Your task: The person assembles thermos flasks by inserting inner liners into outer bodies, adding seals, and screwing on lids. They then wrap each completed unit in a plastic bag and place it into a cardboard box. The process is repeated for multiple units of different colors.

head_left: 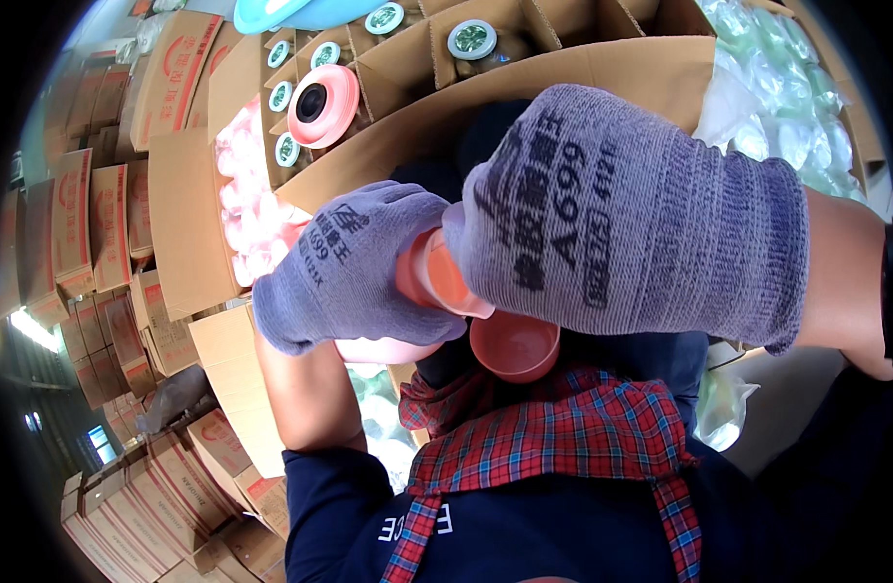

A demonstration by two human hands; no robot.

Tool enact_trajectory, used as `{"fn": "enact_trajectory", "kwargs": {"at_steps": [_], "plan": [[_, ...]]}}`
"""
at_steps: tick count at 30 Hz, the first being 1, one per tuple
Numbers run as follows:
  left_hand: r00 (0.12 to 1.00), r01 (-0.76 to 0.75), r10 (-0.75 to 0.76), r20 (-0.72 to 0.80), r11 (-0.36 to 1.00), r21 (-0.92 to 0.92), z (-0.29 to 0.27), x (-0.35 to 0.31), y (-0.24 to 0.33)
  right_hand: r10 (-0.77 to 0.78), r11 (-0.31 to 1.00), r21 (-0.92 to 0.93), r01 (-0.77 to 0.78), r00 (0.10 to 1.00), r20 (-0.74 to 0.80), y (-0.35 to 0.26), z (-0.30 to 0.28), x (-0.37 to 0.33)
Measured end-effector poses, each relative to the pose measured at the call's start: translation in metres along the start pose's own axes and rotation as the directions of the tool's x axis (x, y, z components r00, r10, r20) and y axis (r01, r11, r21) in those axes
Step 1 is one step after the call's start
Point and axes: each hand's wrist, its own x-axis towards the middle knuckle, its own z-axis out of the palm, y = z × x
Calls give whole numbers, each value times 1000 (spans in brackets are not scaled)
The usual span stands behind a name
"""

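My left hand (pixel 354 262), in a grey knitted glove, is wrapped round a pink plastic piece with a pouring lip (pixel 435 277). My right hand (pixel 563 209), gloved the same way, is closed like a fist against the upper right of this piece. Its fingertips are hidden, so what they grip does not show. Just below the lip, a pink cup (pixel 515 348) sits at my lap, its hollow side up. Under my left hand shows the edge of another smooth pink surface (pixel 388 351), mostly covered.
Ahead stands a divided cardboard box (pixel 583 73) with several green-patterned round tops. A pink ring-shaped part with a dark centre (pixel 322 107) lies over it. Wrapped pink items (pixel 247 199) are at the left, wrapped pale-green ones (pixel 782 87) at the right. Cartons (pixel 160 476) are stacked at far left.
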Motion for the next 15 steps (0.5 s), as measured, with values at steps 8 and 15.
{"fn": "enact_trajectory", "kwargs": {"at_steps": [8, 15], "plan": [[974, 55, 55, 222, 886, -461, 3, -20, -17, -36, 984, -172, 50, 996, 87, -38, -18, 11], [918, -58, 302, 258, 745, -665, 24, -37, 0, -168, 980, 123, 156, 981, 94, -57, -34, 5]]}}
